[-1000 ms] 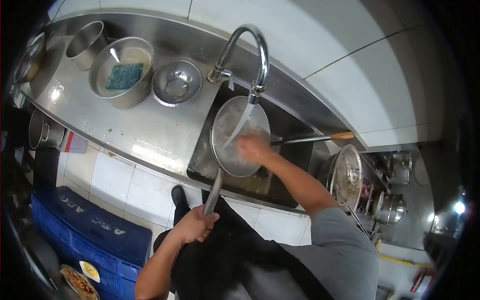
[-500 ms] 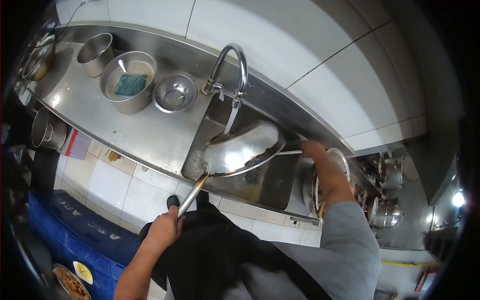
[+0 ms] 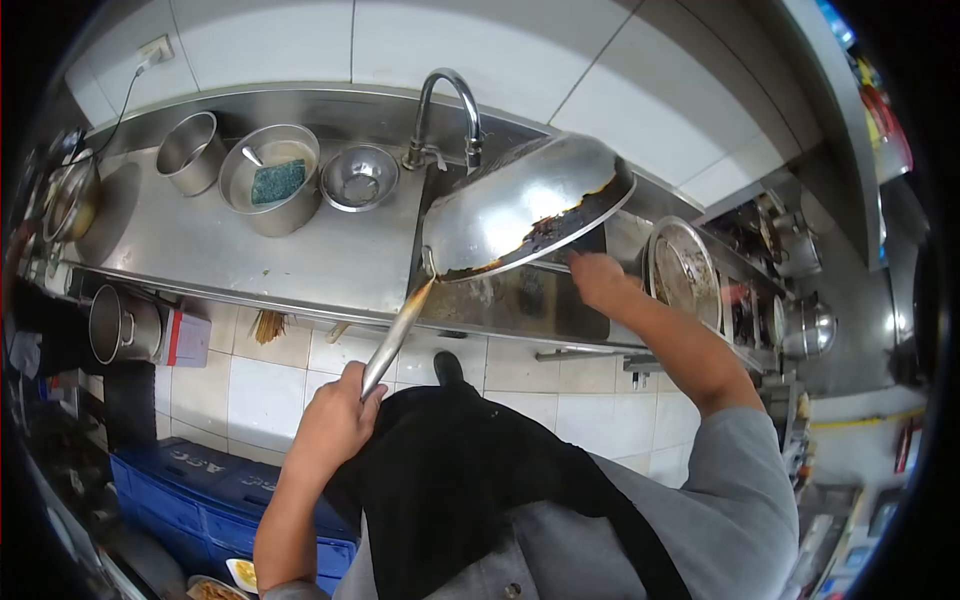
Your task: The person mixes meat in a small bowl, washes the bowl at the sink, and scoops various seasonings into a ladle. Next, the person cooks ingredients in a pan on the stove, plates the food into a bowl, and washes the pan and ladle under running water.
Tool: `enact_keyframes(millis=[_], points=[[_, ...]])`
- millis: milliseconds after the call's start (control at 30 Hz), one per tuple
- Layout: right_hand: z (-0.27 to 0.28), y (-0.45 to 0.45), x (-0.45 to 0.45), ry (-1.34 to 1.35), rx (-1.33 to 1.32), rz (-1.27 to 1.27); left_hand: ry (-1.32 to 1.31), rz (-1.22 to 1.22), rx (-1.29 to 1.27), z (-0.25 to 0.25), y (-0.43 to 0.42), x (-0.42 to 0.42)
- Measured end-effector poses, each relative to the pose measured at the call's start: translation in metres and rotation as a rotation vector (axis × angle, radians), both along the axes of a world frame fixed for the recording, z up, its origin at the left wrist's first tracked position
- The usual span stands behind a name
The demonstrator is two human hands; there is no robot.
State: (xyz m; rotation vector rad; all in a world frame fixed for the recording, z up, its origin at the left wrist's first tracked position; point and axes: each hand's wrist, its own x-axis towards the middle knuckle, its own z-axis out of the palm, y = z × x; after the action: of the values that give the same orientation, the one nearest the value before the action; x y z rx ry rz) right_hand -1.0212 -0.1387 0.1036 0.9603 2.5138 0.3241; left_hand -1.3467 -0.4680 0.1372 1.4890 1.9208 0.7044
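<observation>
A large metal wok [image 3: 525, 205] is tilted on its side over the sink [image 3: 470, 310], its outer surface towards me and dark burnt patches along the near rim. My left hand [image 3: 338, 415] is closed around the wok's long tubular handle. My right hand [image 3: 603, 283], closed, grips a thin metal handle [image 3: 548, 266] just below the wok's right part; the far end of that utensil is hidden behind the wok. The curved faucet [image 3: 447, 85] rises behind the wok, and its outlet is partly covered.
On the steel counter [image 3: 340, 255] left of the sink stand a small bowl [image 3: 360, 178], a pot [image 3: 268, 215] with a green scouring pad [image 3: 278, 182] and a deep pot [image 3: 190, 155]. Round pans [image 3: 683, 265] sit right of the sink. Blue crates [image 3: 230, 510] stand behind left.
The wok has risen and shifted right, its burnt rim showing more. My right hand has come left and closer to it. The running water no longer shows.
</observation>
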Motion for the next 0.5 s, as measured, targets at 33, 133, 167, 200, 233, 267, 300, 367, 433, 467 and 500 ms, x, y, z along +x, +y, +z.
enact_keyframes(millis=[33,133,167,200,233,267,300,367,433,467,500], points=[[0.018,-0.023,-0.005,0.006,-0.290,-0.340,0.004,-0.020,-0.003,0.003,-0.003,-0.003],[-0.002,-0.058,0.012,0.290,-0.930,-0.936,0.018,-0.016,0.059,0.014,-0.007,-0.014],[-0.006,-0.071,0.015,0.563,-1.277,-1.166,0.010,-0.002,0.048,0.020,-0.009,-0.017],[-0.009,-0.084,0.017,0.573,-1.278,-1.165,0.004,0.012,0.039,0.026,-0.010,-0.020],[-0.001,-0.103,0.010,0.726,-1.408,-1.272,0.013,0.008,0.042,0.030,-0.011,-0.023],[0.006,-0.121,0.005,0.886,-1.539,-1.378,-0.006,0.031,0.044,0.034,-0.014,-0.025],[0.012,-0.134,0.003,0.900,-1.547,-1.377,-0.024,0.054,0.045,0.037,-0.016,-0.027],[0.020,-0.156,0.002,1.039,-1.653,-1.629,-0.016,0.035,0.062,0.043,-0.022,-0.030],[0.024,-0.173,0.007,1.049,-1.677,-1.630,-0.034,0.103,0.046,0.052,-0.031,-0.030],[0.026,-0.180,0.012,1.053,-1.661,-1.548,-0.064,0.130,0.087,0.055,-0.035,-0.027],[0.027,-0.185,0.015,1.054,-1.642,-1.463,-0.055,0.123,0.084,0.058,-0.040,-0.025]])
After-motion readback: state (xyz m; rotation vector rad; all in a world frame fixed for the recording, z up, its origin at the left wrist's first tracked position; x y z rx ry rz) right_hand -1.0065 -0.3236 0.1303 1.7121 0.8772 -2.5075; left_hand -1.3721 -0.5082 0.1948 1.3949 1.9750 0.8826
